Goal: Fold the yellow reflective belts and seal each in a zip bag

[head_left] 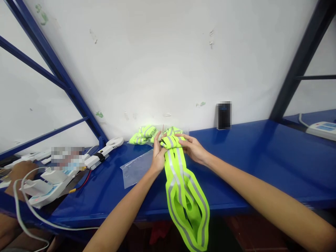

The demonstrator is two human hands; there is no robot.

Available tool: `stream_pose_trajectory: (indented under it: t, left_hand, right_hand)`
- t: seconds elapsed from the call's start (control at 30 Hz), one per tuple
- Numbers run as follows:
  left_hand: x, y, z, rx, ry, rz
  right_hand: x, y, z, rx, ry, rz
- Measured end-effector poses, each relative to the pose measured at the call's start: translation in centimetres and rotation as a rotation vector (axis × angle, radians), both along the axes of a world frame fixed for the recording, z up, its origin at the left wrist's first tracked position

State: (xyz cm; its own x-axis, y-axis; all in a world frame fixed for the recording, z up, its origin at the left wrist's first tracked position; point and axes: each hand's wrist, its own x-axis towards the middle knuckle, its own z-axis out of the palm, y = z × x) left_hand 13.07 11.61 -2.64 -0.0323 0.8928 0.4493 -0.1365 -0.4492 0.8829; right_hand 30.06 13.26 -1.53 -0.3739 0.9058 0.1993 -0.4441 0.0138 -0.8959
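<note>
A neon yellow-green reflective harness (172, 175) with silver stripes is held between my two hands above the blue table. Its upper end is folded over into a short bundle, while the lower straps hang in loops past the table's front edge. My left hand (158, 154) grips the bundle's left side, thumb in front. From the right, my right hand (193, 148) has its fingers closed on the bundle's other side. Behind them, more yellow-green reflective straps (144, 134) in clear plastic lie against the wall. A flat clear plastic bag (136, 169) rests left of my left hand.
On the left are a white handheld fan (114, 141), a power strip with plugs (56, 182) and loose white cables. Another person's hand (22, 171) is beside them. A dark upright object (224, 115) leans on the wall. Blue metal frames stand at both sides.
</note>
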Motion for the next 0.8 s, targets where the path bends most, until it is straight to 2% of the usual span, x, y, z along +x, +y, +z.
stream_pose_trajectory:
  t: [0.1, 0.17, 0.27, 0.33, 0.63, 0.7, 0.8]
  left_hand:
    - [0.4, 0.0, -0.1, -0.265, -0.101, -0.143]
    - [0.6, 0.1, -0.4, -0.393, -0.101, -0.203]
    - [0.8, 0.2, -1.0, -0.45, -0.092, -0.238]
    - [0.8, 0.3, -1.3, -0.44, -0.088, -0.252]
    - [0.3, 0.0, -1.0, -0.425, -0.028, -0.305]
    - [0.2, 0.0, -1.0, -0.431, -0.038, -0.311]
    - [0.1, 0.2, -1.0, -0.453, -0.084, -0.323]
  right_hand:
    - [0.4, 0.1, 0.2, 0.096, -0.056, -0.062]
    - [0.6, 0.0, 0.2, 0.25, -0.172, -0.118]
    - [0.8, -0.1, 0.2, 0.541, -0.395, -0.214]
    - [0.8, -0.2, 0.2, 0.64, -0.47, -0.252]
    - [0.8, 0.1, -0.1, 0.46, -0.269, -0.105]
    - [0.8, 0.3, -0.3, 0.449, -0.304, -0.13]
    - [0.8, 0.6, -0.6, 0.514, -0.392, -0.235]
